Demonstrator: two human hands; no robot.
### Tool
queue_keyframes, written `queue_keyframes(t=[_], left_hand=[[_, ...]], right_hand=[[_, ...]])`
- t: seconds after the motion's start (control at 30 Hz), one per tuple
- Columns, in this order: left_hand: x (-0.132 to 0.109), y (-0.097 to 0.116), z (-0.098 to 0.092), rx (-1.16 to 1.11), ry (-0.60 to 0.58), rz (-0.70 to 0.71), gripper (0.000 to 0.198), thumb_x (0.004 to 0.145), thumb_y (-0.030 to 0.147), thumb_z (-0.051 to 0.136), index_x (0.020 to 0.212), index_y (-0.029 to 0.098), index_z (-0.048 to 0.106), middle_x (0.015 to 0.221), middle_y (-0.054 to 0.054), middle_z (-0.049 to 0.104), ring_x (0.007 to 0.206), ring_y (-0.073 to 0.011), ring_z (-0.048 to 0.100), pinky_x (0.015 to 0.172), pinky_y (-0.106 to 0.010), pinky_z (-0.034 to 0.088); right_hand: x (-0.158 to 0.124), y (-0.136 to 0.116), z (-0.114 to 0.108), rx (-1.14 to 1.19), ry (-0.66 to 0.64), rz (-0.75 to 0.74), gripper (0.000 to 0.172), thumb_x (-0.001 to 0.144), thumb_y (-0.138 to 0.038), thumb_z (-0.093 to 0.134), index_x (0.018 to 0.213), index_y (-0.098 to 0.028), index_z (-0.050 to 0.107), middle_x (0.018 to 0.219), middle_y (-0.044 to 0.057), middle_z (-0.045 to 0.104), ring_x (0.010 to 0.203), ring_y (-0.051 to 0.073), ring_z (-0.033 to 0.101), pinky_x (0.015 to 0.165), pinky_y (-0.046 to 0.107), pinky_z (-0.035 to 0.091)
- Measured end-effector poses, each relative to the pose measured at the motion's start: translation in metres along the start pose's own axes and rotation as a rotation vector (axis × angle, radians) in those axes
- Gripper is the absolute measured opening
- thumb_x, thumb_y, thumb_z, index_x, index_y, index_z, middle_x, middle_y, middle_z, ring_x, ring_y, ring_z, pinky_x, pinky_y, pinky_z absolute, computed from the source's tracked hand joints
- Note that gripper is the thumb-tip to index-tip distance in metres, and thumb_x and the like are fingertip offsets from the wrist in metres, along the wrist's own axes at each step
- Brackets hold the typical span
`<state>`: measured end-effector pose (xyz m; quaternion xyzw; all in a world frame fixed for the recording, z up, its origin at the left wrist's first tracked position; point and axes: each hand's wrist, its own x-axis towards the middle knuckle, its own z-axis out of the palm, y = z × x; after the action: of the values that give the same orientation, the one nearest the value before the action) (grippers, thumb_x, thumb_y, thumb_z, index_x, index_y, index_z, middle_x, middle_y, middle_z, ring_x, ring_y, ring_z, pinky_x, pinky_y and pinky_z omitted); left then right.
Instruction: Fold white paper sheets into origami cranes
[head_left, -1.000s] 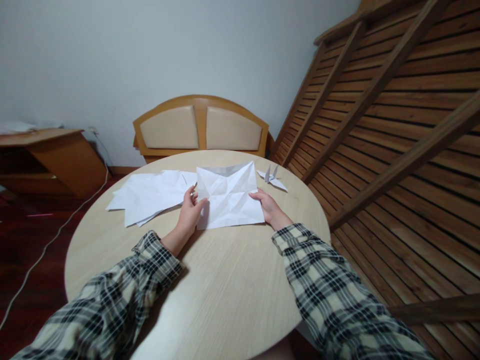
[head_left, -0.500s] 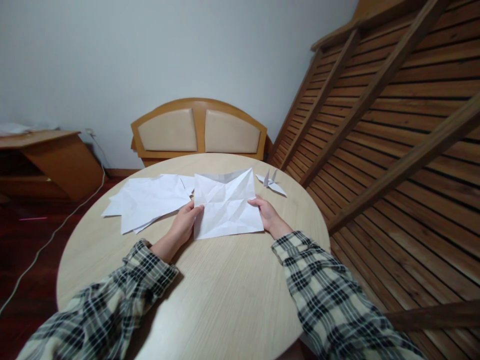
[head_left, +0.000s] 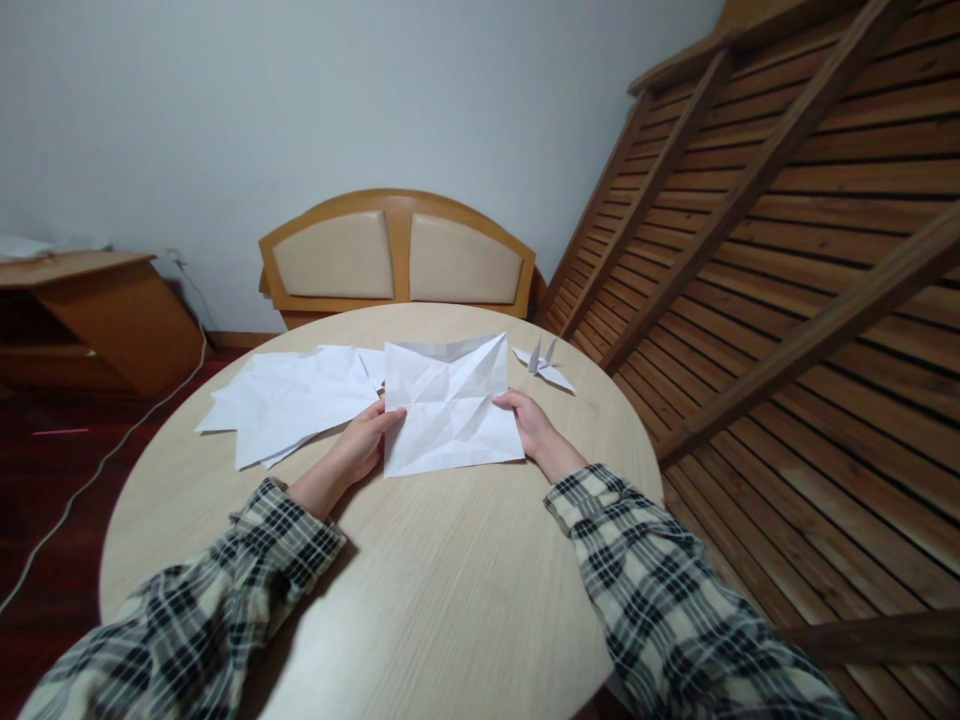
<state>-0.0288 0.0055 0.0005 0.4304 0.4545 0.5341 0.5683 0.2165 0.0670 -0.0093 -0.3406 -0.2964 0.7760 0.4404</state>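
Note:
A creased white sheet of paper [head_left: 454, 410] is held up between my two hands, its fold lines crossing near the middle. My left hand [head_left: 365, 437] pinches the sheet's left edge, thumb on the near face and fingers behind. At the opposite edge my right hand [head_left: 534, 425] grips it the same way. Beyond my right hand a folded white paper crane [head_left: 543, 366] rests on the table. Several white sheets [head_left: 296, 400] lie in an overlapping pile left of the held paper, close to my left hand.
The round pale wooden table [head_left: 450, 580] stands before a padded headboard [head_left: 401, 250]. Slatted wooden boards [head_left: 787, 250] lean along the right side. At the left, a brown desk [head_left: 112, 310] stands by the wall, and a white cable [head_left: 112, 465] runs across the dark floor.
Almost nothing differs. The held paper and my left hand sit very slightly further left, and the camera view has shifted a little. Both hands keep their grip.

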Motion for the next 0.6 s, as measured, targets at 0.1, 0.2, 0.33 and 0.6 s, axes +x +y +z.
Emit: queue_keyframes(t=[0.1, 0.2, 0.33, 0.6], left_hand=[[0.0005, 0.0027, -0.0053, -0.048, -0.092, -0.083, 0.03, 0.081, 0.019, 0.065, 0.111, 0.017, 0.065, 0.113, -0.012, 0.07, 0.097, -0.0245, 0.068, 0.087, -0.038, 0.057], [0.0015, 0.0051, -0.0078, -0.102, -0.118, -0.141, 0.033, 0.082, 0.014, 0.065, 0.115, 0.015, 0.063, 0.113, -0.013, 0.07, 0.096, -0.0235, 0.068, 0.087, -0.036, 0.057], [0.0041, 0.0053, -0.0089, -0.152, -0.106, -0.161, 0.028, 0.085, 0.011, 0.062, 0.112, 0.015, 0.064, 0.11, -0.011, 0.071, 0.09, -0.0211, 0.069, 0.082, -0.033, 0.058], [0.0068, 0.0028, -0.0102, -0.173, -0.051, -0.172, 0.022, 0.085, 0.009, 0.06, 0.107, 0.012, 0.062, 0.102, -0.011, 0.071, 0.08, -0.0182, 0.068, 0.074, -0.029, 0.058]], right_hand=[[0.0027, -0.0001, -0.0037, -0.019, -0.035, -0.003, 0.023, 0.068, -0.013, 0.055, 0.089, -0.014, 0.063, 0.071, 0.006, 0.071, 0.061, 0.021, 0.066, 0.073, 0.038, 0.056], [0.0034, -0.0002, -0.0061, -0.036, -0.028, -0.021, 0.019, 0.068, -0.013, 0.057, 0.087, -0.015, 0.063, 0.07, 0.005, 0.071, 0.062, 0.021, 0.066, 0.071, 0.036, 0.056], [0.003, -0.0001, -0.0059, -0.089, -0.054, -0.103, 0.021, 0.07, -0.011, 0.061, 0.09, -0.016, 0.063, 0.076, 0.004, 0.073, 0.065, 0.02, 0.067, 0.071, 0.035, 0.056], [0.0061, 0.0019, -0.0097, -0.139, -0.08, -0.156, 0.021, 0.07, -0.013, 0.067, 0.091, -0.015, 0.064, 0.078, 0.006, 0.072, 0.065, 0.019, 0.067, 0.072, 0.034, 0.055]])
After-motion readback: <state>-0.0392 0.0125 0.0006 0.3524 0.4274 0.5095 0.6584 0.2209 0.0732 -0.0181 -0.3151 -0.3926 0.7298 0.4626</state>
